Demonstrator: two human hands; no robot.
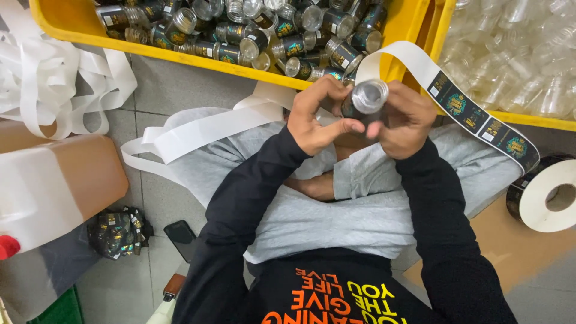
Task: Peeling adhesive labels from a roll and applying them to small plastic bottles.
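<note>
1. Far left: loose white backing tape lies in curls on the floor, thin, glossy, slippery. It could snag my sleeve or foot and tug the strip, I'd guess.
2. Left, near: big tan plastic jug w/ red cap, smooth and rounded; beside it a crumpled wad of dark labels and a flat black phone.
3. Far, centre: yellow bin, hard plastic, full of labelled jars, glassy-clear w/ dark wraps.
4. My left hand: fingers curled shut round the small jar, thumb pressing its side. Jar sits between both hands, above my lap, open mouth toward me.
5. My right hand: closed on the jar's other side. Jar's slick, round; a loose grip could let it turn and the label go on crooked or wrinkled.
6. Right: label strip arcs from the jar down to the roll; sticky dark stickers on white liner. Might fold onto itself.
7. Far right: second bin of bare clear jars.
</note>
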